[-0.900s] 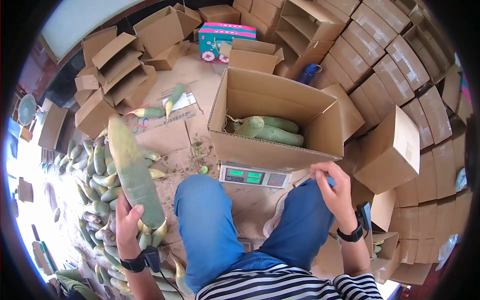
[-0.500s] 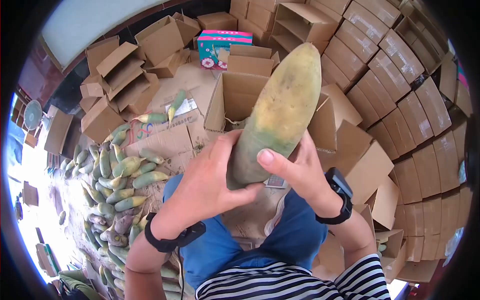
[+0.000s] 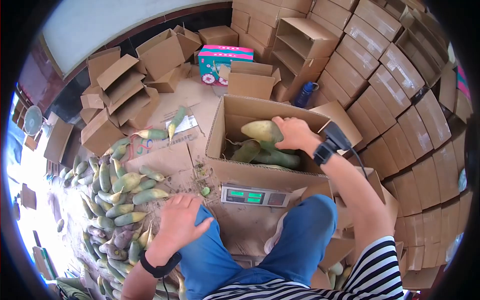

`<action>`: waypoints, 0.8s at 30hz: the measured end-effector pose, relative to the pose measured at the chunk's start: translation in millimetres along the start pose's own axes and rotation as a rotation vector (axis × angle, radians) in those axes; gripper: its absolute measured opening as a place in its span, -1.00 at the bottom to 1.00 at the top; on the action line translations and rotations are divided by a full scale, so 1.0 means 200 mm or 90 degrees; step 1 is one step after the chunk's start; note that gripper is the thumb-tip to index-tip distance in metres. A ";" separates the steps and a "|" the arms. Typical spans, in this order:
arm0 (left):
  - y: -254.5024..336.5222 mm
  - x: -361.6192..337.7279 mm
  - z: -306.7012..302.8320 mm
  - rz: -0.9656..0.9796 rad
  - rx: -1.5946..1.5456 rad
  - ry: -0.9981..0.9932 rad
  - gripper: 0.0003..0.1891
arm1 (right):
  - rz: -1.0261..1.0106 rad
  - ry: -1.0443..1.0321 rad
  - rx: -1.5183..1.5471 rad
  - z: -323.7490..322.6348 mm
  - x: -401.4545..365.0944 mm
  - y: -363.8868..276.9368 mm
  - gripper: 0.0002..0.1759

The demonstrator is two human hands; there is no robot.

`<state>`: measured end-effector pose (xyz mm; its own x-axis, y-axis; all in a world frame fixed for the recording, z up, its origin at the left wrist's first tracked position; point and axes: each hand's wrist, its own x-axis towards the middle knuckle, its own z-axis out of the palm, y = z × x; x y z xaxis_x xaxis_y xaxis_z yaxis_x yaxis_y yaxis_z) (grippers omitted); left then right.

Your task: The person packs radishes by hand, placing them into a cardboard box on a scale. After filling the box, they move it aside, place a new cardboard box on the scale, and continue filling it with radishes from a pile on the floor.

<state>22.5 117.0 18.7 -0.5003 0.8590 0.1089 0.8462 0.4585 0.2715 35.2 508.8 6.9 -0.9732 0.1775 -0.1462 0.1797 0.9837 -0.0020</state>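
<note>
An open cardboard box (image 3: 272,175) stands on a digital scale (image 3: 255,195) with lit green digits. Inside lie several green radishes. My right hand (image 3: 294,134) reaches into the box, its fingers curled round the right end of a radish with a pale yellow tip (image 3: 260,130). Under it are other radishes, among them a darker green one (image 3: 246,151). My left hand (image 3: 183,220) is above my left knee, fingers spread, nothing in it. The pile of radishes (image 3: 120,190) is just beyond it to the left.
Empty opened cartons (image 3: 120,80) lie at the back left. A pink and teal box (image 3: 212,65) and a blue bottle (image 3: 305,94) stand behind the open box. Stacked sealed cartons (image 3: 395,75) line the right. A fan (image 3: 33,121) is at the far left.
The large radish held up in both hands has gone down into the box, with my right hand on it. My left hand has let go and moved down left. The scale and bottle now show.
</note>
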 end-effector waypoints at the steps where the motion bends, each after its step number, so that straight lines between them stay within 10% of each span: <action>1: -0.01 0.00 0.00 0.000 0.002 -0.001 -0.48 | 0.013 -0.064 -0.022 0.05 0.05 0.00 -0.13; 12: -0.04 0.01 0.00 -0.008 -0.038 0.003 -0.50 | -0.065 0.045 0.037 0.10 0.05 0.02 -0.53; 16: -0.03 0.02 0.00 -0.005 -0.046 0.006 -0.51 | -0.141 0.065 0.332 -0.15 -0.26 -0.04 -0.59; 24: 0.00 0.04 0.01 0.003 -0.060 0.016 -0.54 | 0.132 0.175 0.461 -0.11 -1.12 0.07 -0.60</action>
<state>18.4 124.1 17.4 -0.5015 0.8547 0.1341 0.8283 0.4296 0.3596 252.2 483.7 60.8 -0.8934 0.4478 0.0347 0.3172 0.6837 -0.6573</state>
